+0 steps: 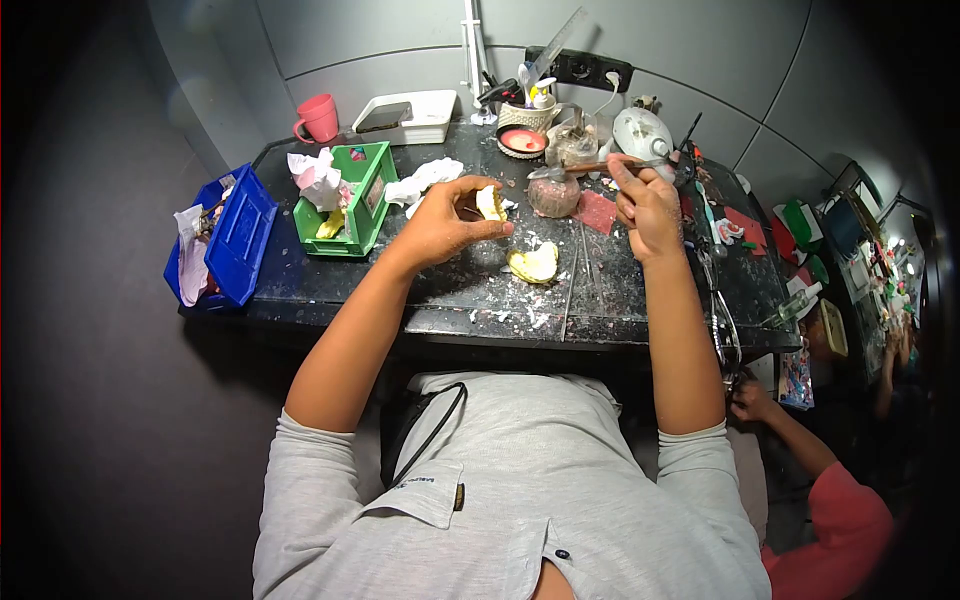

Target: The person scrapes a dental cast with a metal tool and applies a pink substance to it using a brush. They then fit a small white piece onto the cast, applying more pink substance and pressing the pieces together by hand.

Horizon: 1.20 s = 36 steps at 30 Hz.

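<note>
My left hand is closed around a small yellow-and-white dental cast, gripped between thumb and fingers above the table. In my right hand is a wax knife with a brown handle, held level with its metal end pointing left. That end overlaps the top of a round, pinkish glass jar in this view. A second yellow-and-white cast lies on the black tabletop between my forearms. Beside the jar rests a flat pink wax sheet.
White crumbs litter the black table. Left stand a green bin and a blue bin. Behind are a pink mug, a white tray and a holder of tools. Another person's arm is at lower right.
</note>
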Motion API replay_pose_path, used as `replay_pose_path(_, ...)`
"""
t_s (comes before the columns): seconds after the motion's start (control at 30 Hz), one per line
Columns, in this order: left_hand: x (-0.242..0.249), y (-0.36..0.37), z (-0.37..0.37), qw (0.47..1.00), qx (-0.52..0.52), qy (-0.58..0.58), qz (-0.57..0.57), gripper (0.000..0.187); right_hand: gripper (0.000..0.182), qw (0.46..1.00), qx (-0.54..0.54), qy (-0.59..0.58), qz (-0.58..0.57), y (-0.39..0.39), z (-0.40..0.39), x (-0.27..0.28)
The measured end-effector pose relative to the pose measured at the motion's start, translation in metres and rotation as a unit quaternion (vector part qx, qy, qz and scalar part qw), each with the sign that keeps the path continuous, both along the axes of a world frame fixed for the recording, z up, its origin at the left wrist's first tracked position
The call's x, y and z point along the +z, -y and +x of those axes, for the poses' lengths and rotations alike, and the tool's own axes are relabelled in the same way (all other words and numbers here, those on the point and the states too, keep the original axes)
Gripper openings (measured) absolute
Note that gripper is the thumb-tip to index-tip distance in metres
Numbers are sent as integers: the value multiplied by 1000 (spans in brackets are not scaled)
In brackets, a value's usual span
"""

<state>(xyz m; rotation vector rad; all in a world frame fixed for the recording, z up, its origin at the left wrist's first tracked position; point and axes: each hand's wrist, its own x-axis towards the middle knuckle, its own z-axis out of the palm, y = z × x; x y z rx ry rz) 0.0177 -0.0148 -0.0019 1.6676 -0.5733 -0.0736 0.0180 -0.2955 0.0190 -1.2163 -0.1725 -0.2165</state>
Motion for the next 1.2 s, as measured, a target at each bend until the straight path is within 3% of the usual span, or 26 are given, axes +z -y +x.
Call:
replay_pose_path(0.13,0,0,-1,1000,2,-3,10,55,15,993,66,70,-69,-20,-9,2)
replay_pose_path(0.37,1,1,-1,1000,3,2,24,56,17,987,44,87,-131,-35,-15,2)
replay_pose_path(0.7,2,1,-3,1000,-7,-11,4,56,17,986,38,95,-133,-34,-17,4)
replay_pose_path(1.2,-1,-1,0,999,-8,-33,0,51,18,993,-114,6,10,-6,0,-1)
